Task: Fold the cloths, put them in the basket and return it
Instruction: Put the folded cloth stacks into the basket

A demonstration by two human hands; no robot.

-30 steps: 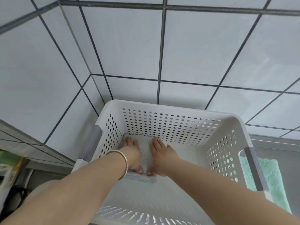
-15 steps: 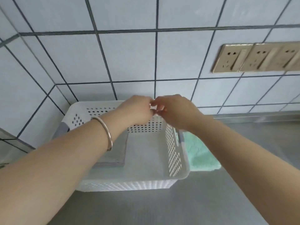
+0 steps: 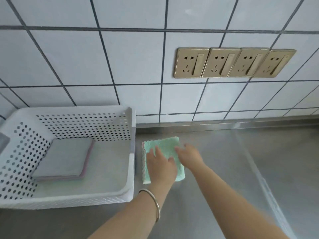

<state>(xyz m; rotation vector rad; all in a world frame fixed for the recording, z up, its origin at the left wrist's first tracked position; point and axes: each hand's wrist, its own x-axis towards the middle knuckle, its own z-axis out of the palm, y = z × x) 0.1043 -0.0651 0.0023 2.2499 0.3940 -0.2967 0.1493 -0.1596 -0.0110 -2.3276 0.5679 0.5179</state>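
Cloths first: the green cloth lies folded on the tabletop beside the basket, with the left hand flat on it, fingers spread, and the right hand open at its edge. Both hands were pinched together above the basket half a second ago. A grey cloth lies inside.

Kitchen: tiled wall, steel counter, wall sockets.

Green cloth flat beside white perforated basket holding a folded grey, seemingly pink-backed cloth.
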